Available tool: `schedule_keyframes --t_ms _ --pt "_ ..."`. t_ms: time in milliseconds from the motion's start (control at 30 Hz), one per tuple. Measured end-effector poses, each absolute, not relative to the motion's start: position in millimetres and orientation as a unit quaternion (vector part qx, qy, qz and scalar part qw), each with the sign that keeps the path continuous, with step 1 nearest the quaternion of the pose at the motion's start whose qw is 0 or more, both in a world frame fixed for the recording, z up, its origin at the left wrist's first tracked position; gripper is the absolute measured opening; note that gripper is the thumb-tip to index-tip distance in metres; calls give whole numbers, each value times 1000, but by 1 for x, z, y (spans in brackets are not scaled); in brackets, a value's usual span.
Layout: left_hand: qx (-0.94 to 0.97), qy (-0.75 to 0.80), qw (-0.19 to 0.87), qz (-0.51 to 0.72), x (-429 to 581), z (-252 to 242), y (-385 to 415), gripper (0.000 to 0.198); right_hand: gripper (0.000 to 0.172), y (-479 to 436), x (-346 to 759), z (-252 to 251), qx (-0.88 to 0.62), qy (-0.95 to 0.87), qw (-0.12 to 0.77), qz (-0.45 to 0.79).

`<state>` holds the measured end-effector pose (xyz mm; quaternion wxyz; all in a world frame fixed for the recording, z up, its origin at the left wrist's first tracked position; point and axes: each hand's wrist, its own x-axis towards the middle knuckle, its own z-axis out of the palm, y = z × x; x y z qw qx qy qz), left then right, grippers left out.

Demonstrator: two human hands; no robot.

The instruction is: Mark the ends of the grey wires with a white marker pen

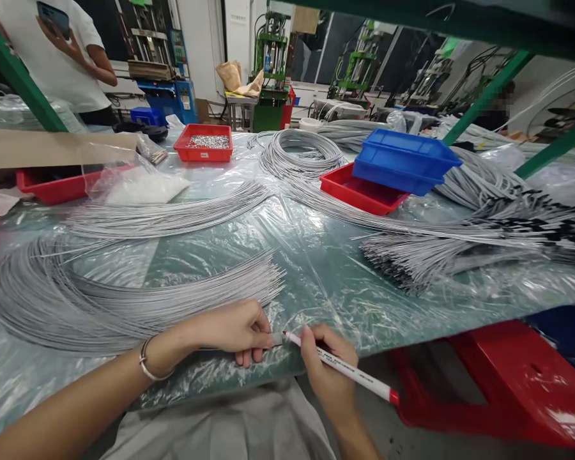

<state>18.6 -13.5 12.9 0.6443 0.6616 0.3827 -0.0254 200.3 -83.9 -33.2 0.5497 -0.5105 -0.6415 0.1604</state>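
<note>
My right hand (333, 367) grips a white marker pen (349, 370) with a red end cap, its red tip pointing left. Just left of that tip, my left hand (242, 332) pinches the ends of some thin grey wires, where a small pale piece shows at the fingertips; I cannot make out exactly what it is. Behind my left hand a large fanned bundle of grey wires (138, 300) curves across the plastic-covered table (311, 268), its cut ends pointing right. Most of what lies under my left fingers is hidden.
Another wire bundle (172, 214) lies farther back, near a red tray of small metal parts (204, 144). Blue trays (405, 160) rest on a red tray (359, 191). Black-ended wires (426, 255) lie right. A red stool (508, 383) stands below the table edge. A person (57, 57) holds a phone.
</note>
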Motion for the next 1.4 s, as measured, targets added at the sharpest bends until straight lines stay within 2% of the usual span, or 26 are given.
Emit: schedule_keyframes --t_ms 733,1300,1400 --pt "679 376 629 -47 18 21 -12 34 35 -87 199 -33 -504 -684 513 119" --pt "668 371 643 -48 16 19 -10 30 37 -88 203 -34 -479 -699 515 130" --pt "664 368 649 -45 17 13 -11 29 37 -88 203 -36 -495 -662 543 148"
